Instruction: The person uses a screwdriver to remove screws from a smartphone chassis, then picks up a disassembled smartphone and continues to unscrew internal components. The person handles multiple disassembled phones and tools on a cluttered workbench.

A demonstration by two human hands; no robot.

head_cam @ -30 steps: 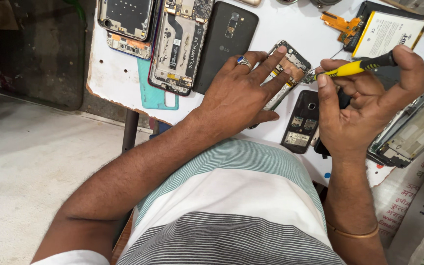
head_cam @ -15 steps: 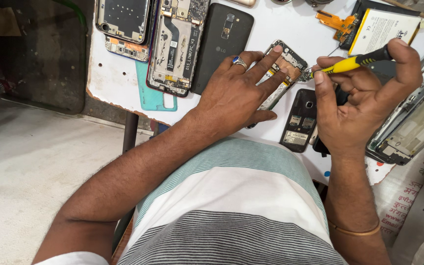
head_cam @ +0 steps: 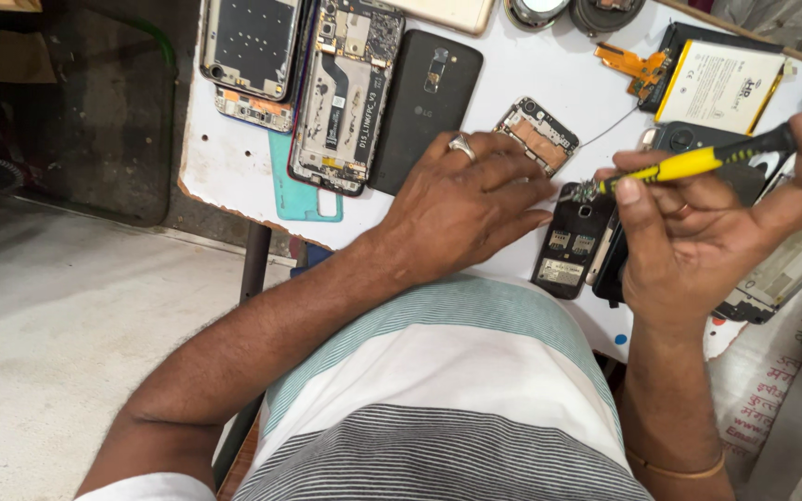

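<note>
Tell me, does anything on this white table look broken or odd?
Yes. The white table has a chipped, ragged near edge, with brown core showing. Several phones lie opened, like the one with its circuit board bared. The right hand holds a yellow screwdriver.

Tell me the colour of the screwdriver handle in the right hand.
The screwdriver handle is yellow with a black end, seen in the head view.

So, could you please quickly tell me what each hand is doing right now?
Left hand: open, palm down on the white table, fingertips at the small opened phone frame.
Right hand: closed around the yellow-and-black screwdriver.
</note>
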